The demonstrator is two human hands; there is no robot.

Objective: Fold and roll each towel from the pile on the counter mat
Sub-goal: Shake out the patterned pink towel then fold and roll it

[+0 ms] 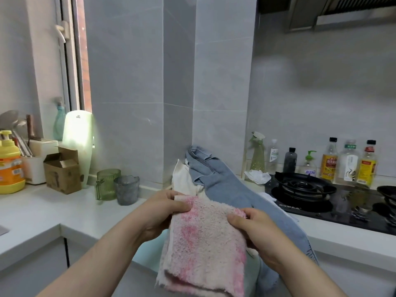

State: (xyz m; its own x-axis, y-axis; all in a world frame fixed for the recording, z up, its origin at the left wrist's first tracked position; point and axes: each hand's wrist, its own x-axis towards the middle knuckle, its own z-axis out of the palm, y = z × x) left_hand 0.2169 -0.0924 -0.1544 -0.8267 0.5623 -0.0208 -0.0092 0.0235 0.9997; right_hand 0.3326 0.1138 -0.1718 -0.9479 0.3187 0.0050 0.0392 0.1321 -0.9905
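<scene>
Both hands grip the pink towel (pixel 203 243): the left hand (pixel 165 209) pinches its upper left corner and the right hand (pixel 255 228) pinches the upper right edge, thumbs on top. The towel hangs in the air, doubled over, in front of the counter (pixel 42 215) edge and just before the pile, its lower fold dangling free. The risk, as I judge it, is that the loose layers slide apart while unsupported, so the edges go crooked and the later roll comes out lopsided; a slack pinch on either corner could drop it; a wide swing to the right might brush the gas hob (pixel 304 189); laying it on the heaped pile rather than a flat patch would also spoil the fold.

Counted: one pink towel in hand; one blue towel (pixel 225 183) and one white towel (pixel 182 179) in the pile behind; what looks like one pale green cloth (pixel 254 273) below, mostly hidden; two cups (pixel 107 183) at the left; seven bottles (pixel 330 159) by the hob.
</scene>
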